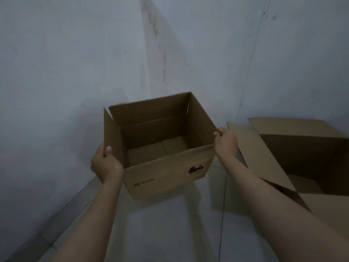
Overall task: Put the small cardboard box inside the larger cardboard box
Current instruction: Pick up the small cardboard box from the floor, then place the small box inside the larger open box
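The small cardboard box is open at the top, empty inside, with black print on its near side. It hangs tilted above the tiled floor, held between both hands. My left hand grips its left flap near the corner. My right hand pinches the edge of its right flap. The larger cardboard box stands on the floor to the right, its flaps open and its dark inside partly visible; my right forearm crosses in front of it.
A pale wall rises close behind the small box and meets a second wall in a corner. The light tiled floor spreads below, with a grey skirting strip along the left wall.
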